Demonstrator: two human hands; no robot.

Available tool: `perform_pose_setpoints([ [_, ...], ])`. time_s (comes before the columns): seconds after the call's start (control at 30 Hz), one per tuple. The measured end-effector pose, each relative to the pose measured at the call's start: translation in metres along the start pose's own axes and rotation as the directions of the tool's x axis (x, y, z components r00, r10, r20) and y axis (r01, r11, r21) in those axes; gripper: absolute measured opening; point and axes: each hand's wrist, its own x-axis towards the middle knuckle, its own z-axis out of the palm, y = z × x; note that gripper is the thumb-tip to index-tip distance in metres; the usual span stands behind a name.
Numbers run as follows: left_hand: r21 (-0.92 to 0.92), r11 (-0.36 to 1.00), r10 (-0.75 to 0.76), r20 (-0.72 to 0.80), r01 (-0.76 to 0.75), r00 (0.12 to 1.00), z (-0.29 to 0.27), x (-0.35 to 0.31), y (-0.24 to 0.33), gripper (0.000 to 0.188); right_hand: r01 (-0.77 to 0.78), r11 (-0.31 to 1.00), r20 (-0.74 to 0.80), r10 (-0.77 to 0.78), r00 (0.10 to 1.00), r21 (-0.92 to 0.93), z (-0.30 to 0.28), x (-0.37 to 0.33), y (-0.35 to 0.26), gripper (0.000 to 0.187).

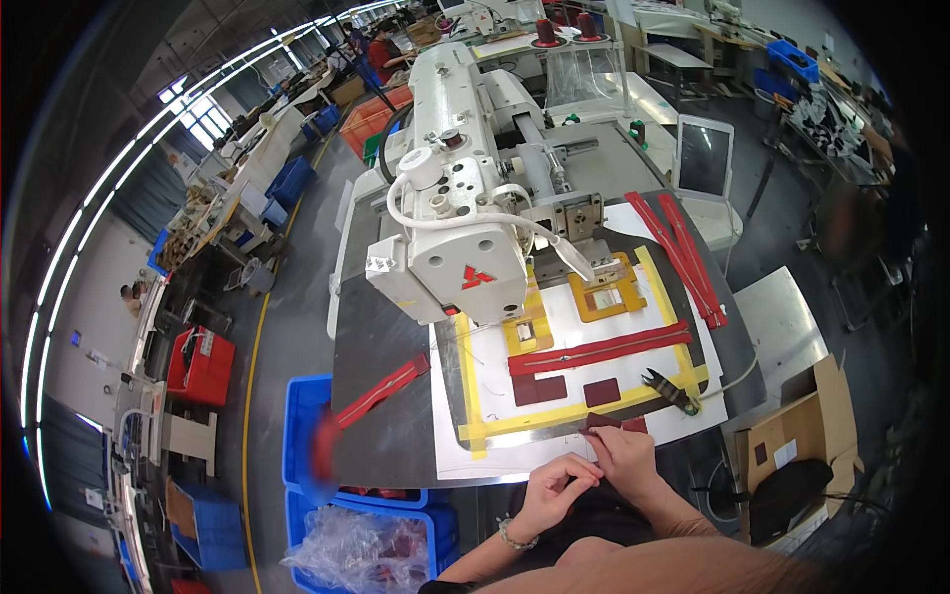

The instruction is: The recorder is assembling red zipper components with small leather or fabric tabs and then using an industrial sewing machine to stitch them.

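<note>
Close together at the table's front edge, my left hand (559,487) and my right hand (625,457) are both closed, fingertips pinched. What they pinch is too small or hidden to make out. Dark red fabric (635,425) shows just beyond my right knuckles, partly covered; whether I touch it I cannot tell. Farther in lie two dark red patches, one rectangular (539,390) and one smaller (602,392). A red zipper strip (599,348) crosses the yellow-taped white sheet (515,411). Black-handled thread snips (671,392) lie to the right.
A white industrial sewing machine (475,252) stands over the sheet, with yellow clamp frames (607,297) beneath. More red zippers lie right (683,257) and left (384,389). Blue bins (309,426) stand at lower left, a cardboard box (800,445) at right. Other people work far back.
</note>
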Motion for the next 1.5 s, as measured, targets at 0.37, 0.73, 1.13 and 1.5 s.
perform_pose_setpoints([
  [0.37,0.664,0.748,0.109,-0.169,0.031,0.98,-0.014,0.021,0.036,0.012,-0.089,0.982,0.132,0.067,0.989,0.165,-0.011,0.001,-0.014,0.011],
  [0.73,0.841,0.236,0.439,0.355,-0.487,0.825,-0.02,0.04,0.024,0.04,-0.249,0.943,0.335,0.167,0.927,0.22,-0.012,-0.012,-0.019,0.014],
  [1.13,0.681,-0.021,0.507,0.638,-0.732,0.579,-0.009,0.026,0.023,0.038,-0.346,0.903,0.322,0.259,0.911,0.253,0.0,-0.018,-0.015,0.018],
  [1.5,0.66,0.238,0.592,0.483,-0.713,0.645,0.004,0.027,0.011,0.035,-0.852,-0.305,0.905,0.161,0.394,0.425,-0.006,-0.02,-0.004,0.01],
])
